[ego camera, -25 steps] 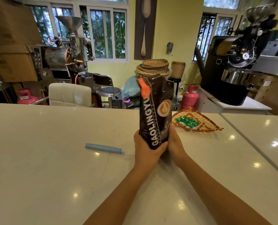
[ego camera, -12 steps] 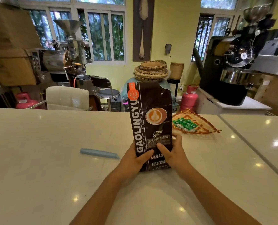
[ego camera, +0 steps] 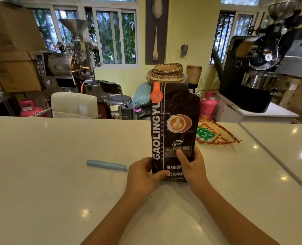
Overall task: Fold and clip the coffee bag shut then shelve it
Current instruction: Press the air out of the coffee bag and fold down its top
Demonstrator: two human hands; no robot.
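A tall dark brown coffee bag (ego camera: 175, 124) with white lettering and a latte picture stands upright on the white counter (ego camera: 58, 165), front face toward me, its top unfolded and crumpled at the right corner. My left hand (ego camera: 143, 175) grips its lower left edge, thumb across the front. On the lower right side my right hand (ego camera: 190, 167) holds it, thumb pressed on the label. A light blue bag clip (ego camera: 107, 164) lies flat on the counter, left of my left hand and apart from it.
A woven triangular tray (ego camera: 217, 134) with green packets sits behind the bag at right. A seam (ego camera: 273, 161) splits the counter on the right. Beyond the counter stand a white chair (ego camera: 74, 105), a stool, coffee roasters (ego camera: 252, 71), pink gas cylinders and stacked baskets.
The bag has been turned from edge-on to face me and set upright on the counter. Both hands shifted from cupping its base to holding its lower sides.
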